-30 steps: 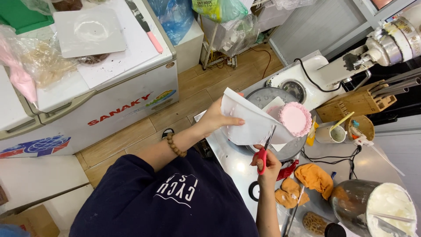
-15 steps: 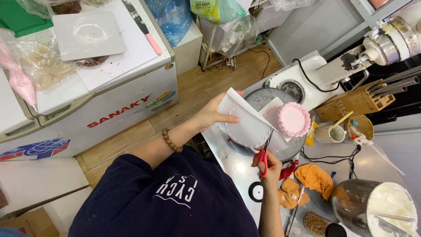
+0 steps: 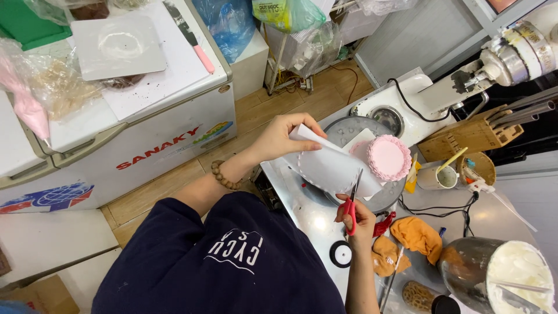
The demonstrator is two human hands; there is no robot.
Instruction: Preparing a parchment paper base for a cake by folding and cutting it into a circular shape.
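Observation:
My left hand (image 3: 285, 136), with a bead bracelet on its wrist, pinches the top corner of a white paper sheet (image 3: 328, 168) and holds it over a grey turntable (image 3: 378, 200). My right hand (image 3: 357, 224) grips red-handled scissors (image 3: 352, 200), whose blades point up into the lower edge of the paper. A small pink cake with a frilled edge (image 3: 388, 157) sits on the turntable just right of the paper, partly behind it.
The steel counter (image 3: 311, 218) also carries orange cloths (image 3: 415, 235), a tape roll (image 3: 341, 254), a mug (image 3: 433, 177) and a metal bowl of white cream (image 3: 517, 279). A stand mixer (image 3: 418, 99) and wooden knife block (image 3: 471, 136) stand behind. A white chest freezer (image 3: 145, 128) is at left.
The paper and my left hand have shifted slightly left and down, and the scissor blades sit a little further into the sheet. Both hands keep their grip.

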